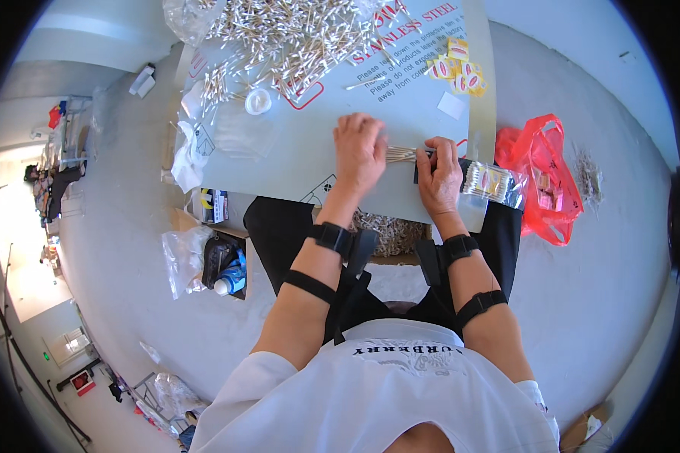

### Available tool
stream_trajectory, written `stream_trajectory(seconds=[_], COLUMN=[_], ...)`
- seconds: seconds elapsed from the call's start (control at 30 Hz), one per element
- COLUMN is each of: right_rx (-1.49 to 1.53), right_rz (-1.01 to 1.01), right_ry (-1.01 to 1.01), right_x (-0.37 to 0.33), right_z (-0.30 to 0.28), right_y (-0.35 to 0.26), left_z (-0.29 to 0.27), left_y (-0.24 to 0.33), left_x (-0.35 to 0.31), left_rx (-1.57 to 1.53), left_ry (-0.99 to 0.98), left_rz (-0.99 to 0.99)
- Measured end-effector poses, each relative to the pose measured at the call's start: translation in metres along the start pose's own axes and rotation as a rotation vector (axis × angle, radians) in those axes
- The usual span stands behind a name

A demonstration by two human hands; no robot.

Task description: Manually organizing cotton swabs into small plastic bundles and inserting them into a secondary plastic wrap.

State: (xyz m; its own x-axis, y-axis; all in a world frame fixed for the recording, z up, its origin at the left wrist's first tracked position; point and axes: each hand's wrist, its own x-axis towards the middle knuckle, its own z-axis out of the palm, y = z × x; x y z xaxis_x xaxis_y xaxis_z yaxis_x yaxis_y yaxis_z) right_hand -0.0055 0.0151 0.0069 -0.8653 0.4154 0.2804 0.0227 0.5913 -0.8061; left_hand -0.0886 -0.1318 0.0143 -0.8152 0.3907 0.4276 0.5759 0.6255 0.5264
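Observation:
A small bundle of cotton swabs point(400, 154) lies crosswise between my two hands, just above the tabletop's near part. My right hand point(440, 180) is closed over the bundle's right end, thumb and fingers bent around it. By the left end is my left hand point(359, 153), its fingers bent and smeared by motion; whether it grips anything is hidden. Right of my right hand, a clear packet of cotton swabs point(485, 181) with a yellow-and-white label rests on a dark strip point(515, 198) at the table edge.
A big heap of loose cotton swabs point(295, 38) covers the far table. Nearby are a round white container point(258, 101), yellow labels point(459, 69) and crumpled white tissue point(190, 160). A red plastic bag point(544, 162) hangs at the right; a swab-filled box point(389, 235) sits below the edge.

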Motion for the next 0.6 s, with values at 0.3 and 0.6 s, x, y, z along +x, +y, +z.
stream_trajectory(seconds=[0.3, 0.6], right_rx=[-0.012, -0.011], right_rz=[0.006, -0.007], right_ry=[-0.023, -0.022], right_x=[0.001, 0.003], right_z=[-0.001, 0.000], right_y=[-0.002, -0.003], left_z=[-0.041, -0.031], left_y=[-0.093, -0.102], left_x=[0.063, 0.072], left_rx=[0.354, 0.520], left_ry=[0.114, -0.027], left_rz=[-0.404, -0.350])
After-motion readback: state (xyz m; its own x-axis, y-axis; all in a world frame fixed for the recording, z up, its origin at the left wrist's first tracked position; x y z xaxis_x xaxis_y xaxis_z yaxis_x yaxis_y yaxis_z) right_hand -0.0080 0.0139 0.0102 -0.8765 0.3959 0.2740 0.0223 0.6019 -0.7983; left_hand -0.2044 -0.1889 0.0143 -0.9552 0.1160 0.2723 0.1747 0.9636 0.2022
